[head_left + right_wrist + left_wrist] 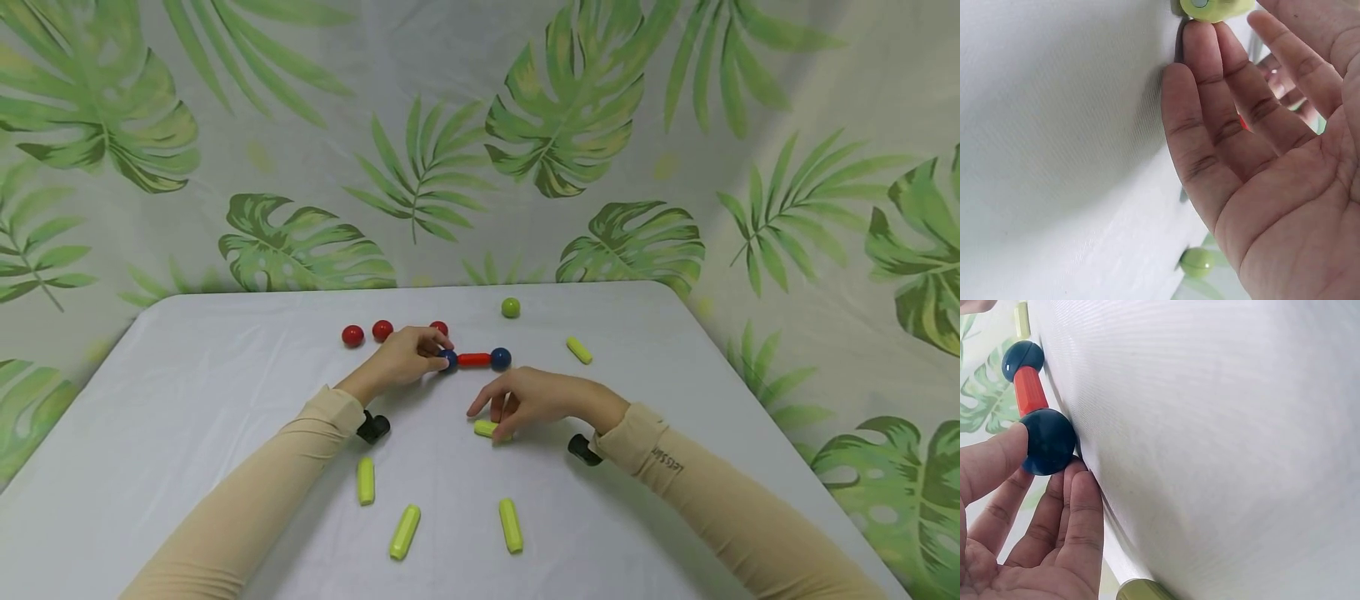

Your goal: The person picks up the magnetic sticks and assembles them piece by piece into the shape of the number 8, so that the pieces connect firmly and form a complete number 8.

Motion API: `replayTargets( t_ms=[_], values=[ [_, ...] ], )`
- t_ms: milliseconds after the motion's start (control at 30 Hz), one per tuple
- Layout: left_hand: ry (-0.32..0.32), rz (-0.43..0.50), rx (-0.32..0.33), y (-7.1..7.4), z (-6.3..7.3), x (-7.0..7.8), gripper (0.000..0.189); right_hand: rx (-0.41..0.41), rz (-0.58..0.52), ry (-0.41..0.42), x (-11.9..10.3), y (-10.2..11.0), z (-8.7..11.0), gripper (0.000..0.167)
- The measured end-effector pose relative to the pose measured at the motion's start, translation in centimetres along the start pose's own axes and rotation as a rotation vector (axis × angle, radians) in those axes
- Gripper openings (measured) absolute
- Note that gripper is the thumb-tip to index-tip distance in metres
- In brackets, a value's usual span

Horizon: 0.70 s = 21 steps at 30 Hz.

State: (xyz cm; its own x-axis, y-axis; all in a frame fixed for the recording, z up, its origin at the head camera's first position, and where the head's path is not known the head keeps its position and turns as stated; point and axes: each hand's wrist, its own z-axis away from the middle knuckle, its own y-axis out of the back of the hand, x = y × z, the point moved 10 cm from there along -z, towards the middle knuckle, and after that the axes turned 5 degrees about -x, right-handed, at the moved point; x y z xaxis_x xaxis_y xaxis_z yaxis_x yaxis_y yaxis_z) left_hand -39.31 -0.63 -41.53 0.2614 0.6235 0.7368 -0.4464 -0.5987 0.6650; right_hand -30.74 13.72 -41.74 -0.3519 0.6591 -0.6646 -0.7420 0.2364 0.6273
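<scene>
In the head view my left hand (405, 356) holds a dark blue ball (1051, 442) between thumb and fingertips. That ball joins the near end of a red rod (474, 360), whose other end carries a second blue ball (501, 358). All three form one straight piece, low over the white cloth. To the right, my right hand (542, 395) reaches down around a yellow-green rod (484, 428), thumb on the near side. Its curled fingertips meet the rod's end at the top of the right wrist view, while the index finger stretches out past it.
Behind the left hand lie several red balls (352, 336). A green ball (511, 307) sits near the table's back edge, with a yellow-green rod (579, 350) to its right. Towards the front are three more such rods (405, 532). A leaf-patterned cloth (420, 183) hangs behind.
</scene>
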Motion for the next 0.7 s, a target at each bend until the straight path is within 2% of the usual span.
replayTargets(
  t_ms=[200,533,700],
  values=[
    [-0.004,-0.006,-0.001,-0.04,-0.03,0.08,0.023,0.013,0.018,-0.004,0.09,-0.28,-0.30,0.034],
    [0.008,0.014,-0.004,-0.08,-0.12,-0.21,0.023,0.034,0.072,-0.080,0.66,-0.28,-0.47,0.024],
    [0.016,0.021,-0.002,-0.04,-0.20,-0.37,0.024,0.067,0.064,-0.121,0.87,-0.14,-0.50,0.021]
  ],
)
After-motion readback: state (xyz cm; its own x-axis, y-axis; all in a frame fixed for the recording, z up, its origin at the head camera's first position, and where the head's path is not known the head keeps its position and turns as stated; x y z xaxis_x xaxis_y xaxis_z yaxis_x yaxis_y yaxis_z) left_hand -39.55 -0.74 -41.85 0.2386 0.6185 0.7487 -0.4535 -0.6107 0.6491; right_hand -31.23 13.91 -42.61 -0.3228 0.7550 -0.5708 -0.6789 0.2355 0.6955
